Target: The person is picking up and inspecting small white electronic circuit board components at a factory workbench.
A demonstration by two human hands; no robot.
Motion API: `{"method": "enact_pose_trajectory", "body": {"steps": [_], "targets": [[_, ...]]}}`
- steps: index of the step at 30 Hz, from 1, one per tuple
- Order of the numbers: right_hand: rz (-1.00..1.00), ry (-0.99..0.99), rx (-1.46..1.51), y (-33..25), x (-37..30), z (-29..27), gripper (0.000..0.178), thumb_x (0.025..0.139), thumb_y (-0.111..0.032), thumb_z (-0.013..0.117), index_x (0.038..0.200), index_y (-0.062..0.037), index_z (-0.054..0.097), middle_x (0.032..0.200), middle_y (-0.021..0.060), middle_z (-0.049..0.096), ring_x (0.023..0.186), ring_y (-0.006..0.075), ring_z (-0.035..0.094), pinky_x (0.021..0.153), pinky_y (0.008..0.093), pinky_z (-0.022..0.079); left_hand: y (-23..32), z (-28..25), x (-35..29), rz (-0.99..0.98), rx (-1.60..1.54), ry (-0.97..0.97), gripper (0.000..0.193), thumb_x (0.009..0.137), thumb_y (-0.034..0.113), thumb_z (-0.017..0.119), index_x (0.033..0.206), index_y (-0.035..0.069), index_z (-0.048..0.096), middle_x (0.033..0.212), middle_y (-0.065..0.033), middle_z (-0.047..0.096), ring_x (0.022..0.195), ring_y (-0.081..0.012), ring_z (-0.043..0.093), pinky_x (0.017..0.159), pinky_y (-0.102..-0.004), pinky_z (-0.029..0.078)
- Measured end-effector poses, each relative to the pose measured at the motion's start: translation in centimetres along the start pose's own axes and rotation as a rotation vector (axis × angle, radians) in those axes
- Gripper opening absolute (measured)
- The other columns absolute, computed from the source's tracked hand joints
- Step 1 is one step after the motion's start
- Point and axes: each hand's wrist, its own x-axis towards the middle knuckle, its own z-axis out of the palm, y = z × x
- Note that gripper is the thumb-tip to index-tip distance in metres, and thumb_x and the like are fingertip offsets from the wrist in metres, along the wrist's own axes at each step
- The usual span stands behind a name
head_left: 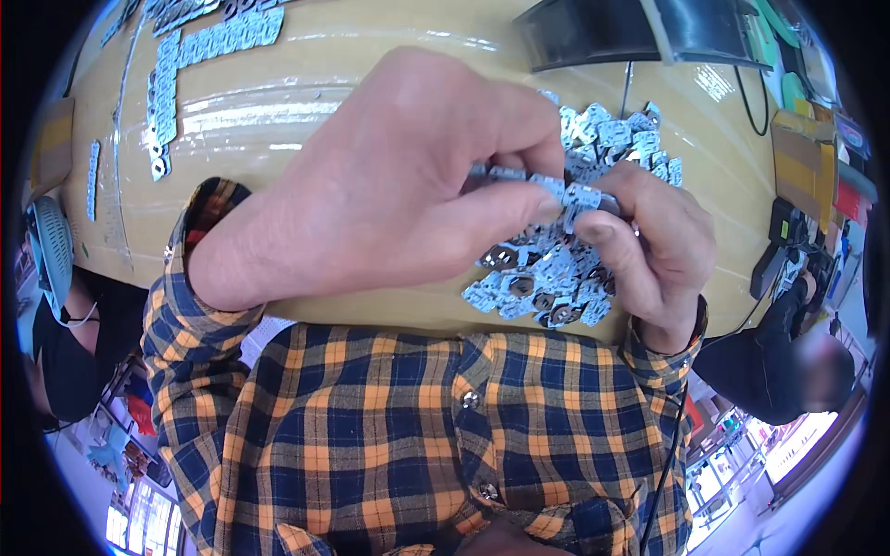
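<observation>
Both of my hands meet over a heap of small pale-blue circuit boards (pixel 547 278), some bearing round dark parts. My left hand (pixel 408 185) is closed, thumb against fingers, on a short row of these boards (pixel 547 184); part of that row is hidden inside the hand. Pinched between the thumb and fingers of my right hand (pixel 663 246) is a single circuit board (pixel 582 195) with a dark rounded part at its edge. It touches or nearly touches the end of the left hand's row. More loose boards (pixel 612 134) spread beyond the hands.
Neat rows of boards (pixel 227 39) lie at the far left of the yellowish table (pixel 324 56), with a short separate strip (pixel 93 181) nearer the left edge. A black bin (pixel 603 32) stands at the back. Cardboard (pixel 805 167) is at right. People (pixel 779 361) sit on either side.
</observation>
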Motion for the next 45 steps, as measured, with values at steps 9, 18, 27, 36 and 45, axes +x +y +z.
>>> {"method": "enact_pose_trajectory", "body": {"steps": [9,18,27,36,45], "targets": [[0.631,0.051,1.058,-0.4,-0.9,0.6,0.029,0.099,-0.018,0.055,0.079,0.0021,0.060,0.053,0.0037,0.055,0.037,0.0023,0.037,0.033,0.0197,0.028,-0.3,0.6,-0.2,-0.273,-0.718,-0.037,0.009,0.089,0.004,0.068,0.095,-0.003,0.065,0.077,-0.0075,0.069,0.062,-0.0069,0.066,0.047,-0.0153,0.047],[0.569,0.227,0.822,0.0,-1.0,0.9,0.028,0.098,-0.019,0.057,0.077,-0.0012,0.058,0.055,0.0009,0.055,0.039,0.0019,0.039,0.037,0.0193,0.029,-1.1,1.0,-0.2,-0.117,-0.633,0.094,0.014,0.087,0.000,0.068,0.100,-0.003,0.066,0.083,-0.0103,0.070,0.067,-0.0111,0.066,0.056,-0.0217,0.052],[0.468,0.261,0.386,-0.7,-1.0,1.1,0.019,0.096,-0.010,0.058,0.080,0.0007,0.061,0.057,-0.0014,0.057,0.046,0.0015,0.045,0.044,0.0189,0.032,-1.1,1.5,-0.2,0.325,0.239,0.263,0.039,0.069,-0.011,0.069,0.107,0.001,0.069,0.087,-0.0132,0.067,0.066,-0.0238,0.065,0.054,-0.0291,0.049],[0.515,0.235,0.406,-0.5,-0.9,1.0,0.020,0.097,-0.010,0.056,0.080,0.0009,0.061,0.057,-0.0013,0.057,0.047,0.0013,0.045,0.045,0.0193,0.032,-1.3,2.1,-0.3,0.331,0.334,0.376,0.031,0.072,-0.006,0.071,0.102,0.000,0.068,0.081,-0.0121,0.066,0.061,-0.0225,0.063,0.049,-0.0297,0.046],[0.520,0.257,0.495,-0.5,-0.9,1.3,0.023,0.097,-0.011,0.055,0.077,0.0002,0.060,0.054,-0.0025,0.053,0.045,0.0009,0.041,0.043,0.0192,0.030,-1.1,1.3,-0.4,0.309,0.396,0.294,0.025,0.073,-0.003,0.073,0.097,-0.001,0.067,0.077,-0.0122,0.066,0.059,-0.0233,0.063,0.049,-0.0308,0.046]]}}
